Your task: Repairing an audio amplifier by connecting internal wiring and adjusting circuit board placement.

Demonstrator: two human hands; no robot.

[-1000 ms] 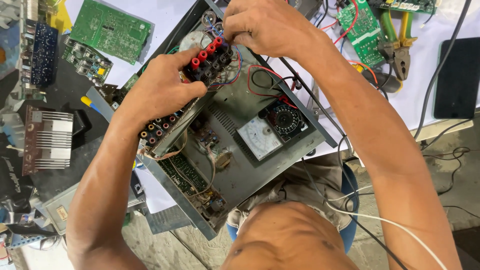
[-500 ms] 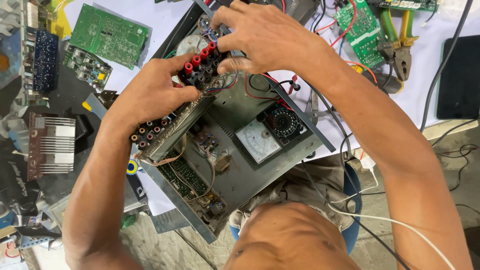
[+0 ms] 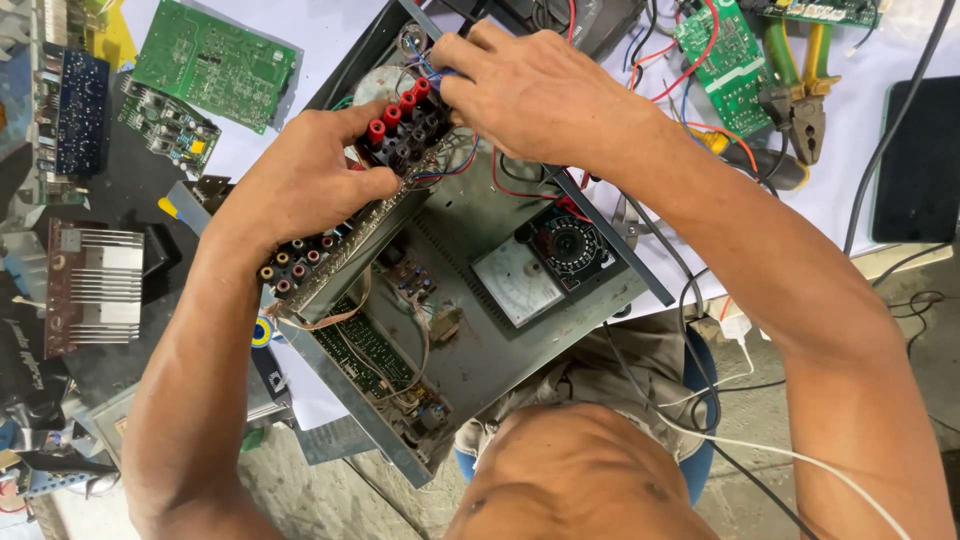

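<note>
Head view: the red-and-black terminal block sits at the far rim of the open grey chassis, both hands closed on it. The left hand grips its side, while the right hand pinches the wires; green boards lie on the bench
</note>
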